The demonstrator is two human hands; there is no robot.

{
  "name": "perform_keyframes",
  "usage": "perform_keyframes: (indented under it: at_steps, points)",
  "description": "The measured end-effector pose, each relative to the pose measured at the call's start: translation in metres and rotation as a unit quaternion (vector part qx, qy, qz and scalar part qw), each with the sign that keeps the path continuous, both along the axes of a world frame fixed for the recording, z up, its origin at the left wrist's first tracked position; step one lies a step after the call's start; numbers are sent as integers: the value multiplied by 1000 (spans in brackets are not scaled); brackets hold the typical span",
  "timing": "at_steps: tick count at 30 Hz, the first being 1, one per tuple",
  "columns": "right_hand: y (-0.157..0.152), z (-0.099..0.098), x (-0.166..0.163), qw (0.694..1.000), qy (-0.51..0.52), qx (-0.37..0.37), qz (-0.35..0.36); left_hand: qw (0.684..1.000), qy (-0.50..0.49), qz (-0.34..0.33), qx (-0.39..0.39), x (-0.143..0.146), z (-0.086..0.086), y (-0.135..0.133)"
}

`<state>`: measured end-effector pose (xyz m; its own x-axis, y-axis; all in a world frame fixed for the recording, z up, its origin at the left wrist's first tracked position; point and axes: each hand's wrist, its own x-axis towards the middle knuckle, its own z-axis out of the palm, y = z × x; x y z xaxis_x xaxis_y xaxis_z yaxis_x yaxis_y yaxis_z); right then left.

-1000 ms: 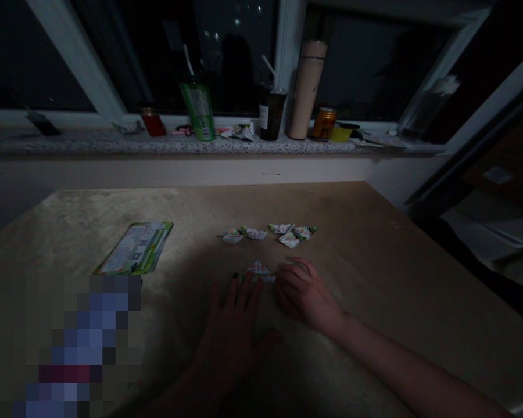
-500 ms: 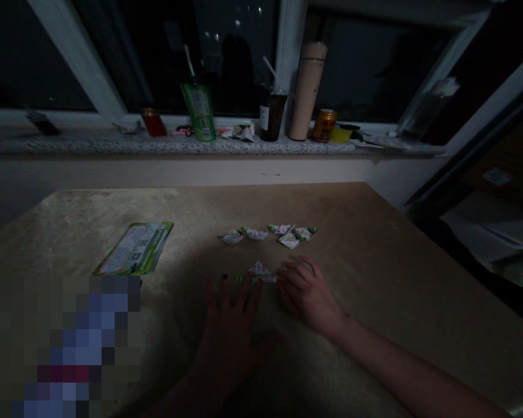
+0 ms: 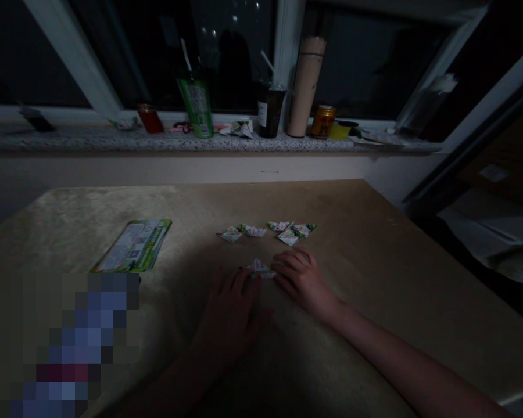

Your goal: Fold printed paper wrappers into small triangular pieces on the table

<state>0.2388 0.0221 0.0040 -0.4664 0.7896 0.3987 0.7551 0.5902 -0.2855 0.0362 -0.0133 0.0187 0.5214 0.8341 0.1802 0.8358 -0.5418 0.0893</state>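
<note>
Across the lower view spreads a flat tan table (image 3: 375, 261) with a matte, scuffed top. Behind it runs a speckled stone sill (image 3: 91, 141). On the table's left lies a glossy green rectangular leaflet (image 3: 133, 246). The sill carries a tall beige tumbler (image 3: 304, 87), a green cup (image 3: 196, 107) and a dark cup (image 3: 268, 110), each with a straw in it, and a small orange can (image 3: 323, 122).

The left hand (image 3: 230, 310) lies flat with its fingers stretched out, tips on a small folded paper (image 3: 258, 267) at mid-table. The right hand (image 3: 305, 281) touches the paper's right edge with loosely bent fingers; I cannot tell whether they pinch it. Just beyond sits a row of folded triangles (image 3: 290, 235).
</note>
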Motion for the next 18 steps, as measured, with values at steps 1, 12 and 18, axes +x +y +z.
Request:
perform_keyframes:
  at_steps: [1, 12, 18]
  points:
    - [1, -1, 1, 1000, 10, -6, 2, 1000, -14, 4, -3, -1, 1, 3]
    - [6, -4, 4, 996, 76, -52, 7, 991, -97, 96, 2, -12, -14, 28]
    - [7, -3, 4, 994, 89, -66, 3, 986, -141, 77, -37, -13, -14, 33]
